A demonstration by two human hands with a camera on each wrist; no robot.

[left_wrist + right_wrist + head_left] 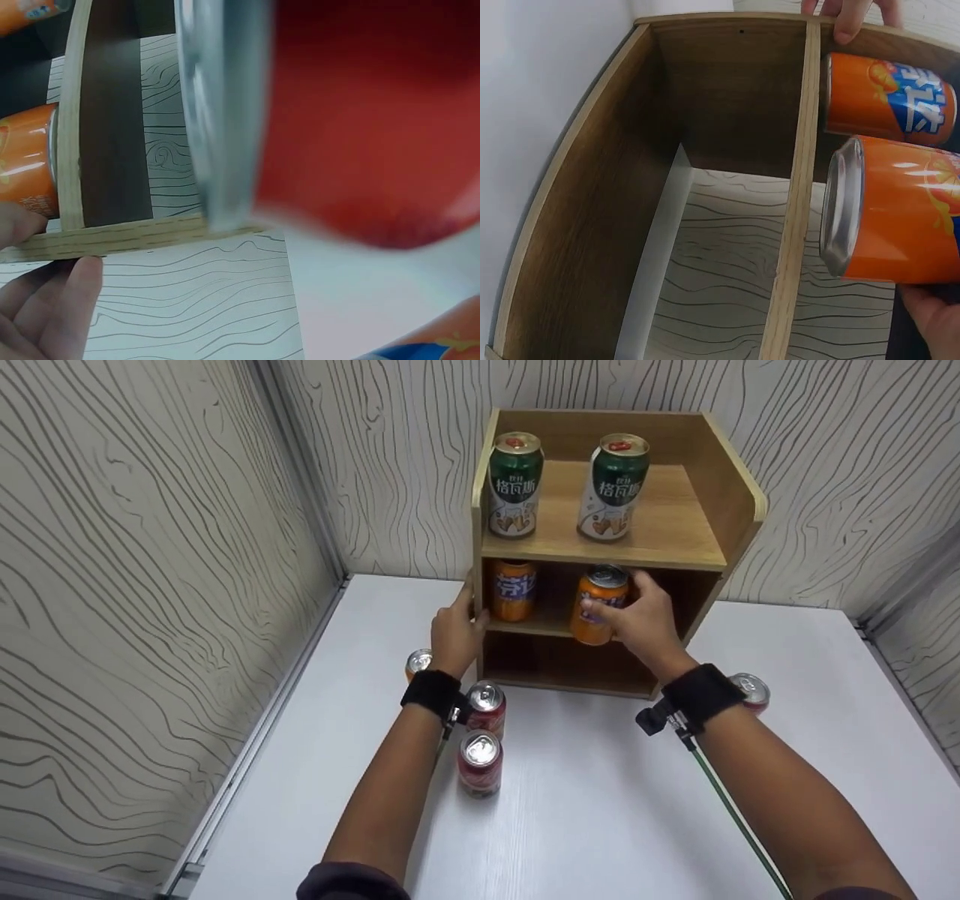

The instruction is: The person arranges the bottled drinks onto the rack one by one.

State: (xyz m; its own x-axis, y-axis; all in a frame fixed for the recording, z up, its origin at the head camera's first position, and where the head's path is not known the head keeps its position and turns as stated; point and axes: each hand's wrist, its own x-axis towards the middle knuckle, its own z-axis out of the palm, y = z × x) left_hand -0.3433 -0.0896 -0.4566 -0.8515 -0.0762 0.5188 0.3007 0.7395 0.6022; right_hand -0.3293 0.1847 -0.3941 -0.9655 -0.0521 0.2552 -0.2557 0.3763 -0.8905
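My right hand grips an orange soda can at the front of the middle shelf of a small wooden cabinet. In the right wrist view the can's silver bottom end overlaps the shelf edge. A second orange can stands on that shelf at the left. With thumb and fingers on either face, my left hand holds the cabinet's left side panel. Two green-and-white cans, a left one and a right one, stand on the top shelf.
Two red cans, a rear one and a front one, stand on the white table by my left wrist. Another orange can stands left of that wrist. Beyond my right wrist is a silver-topped can. Patterned walls enclose the table.
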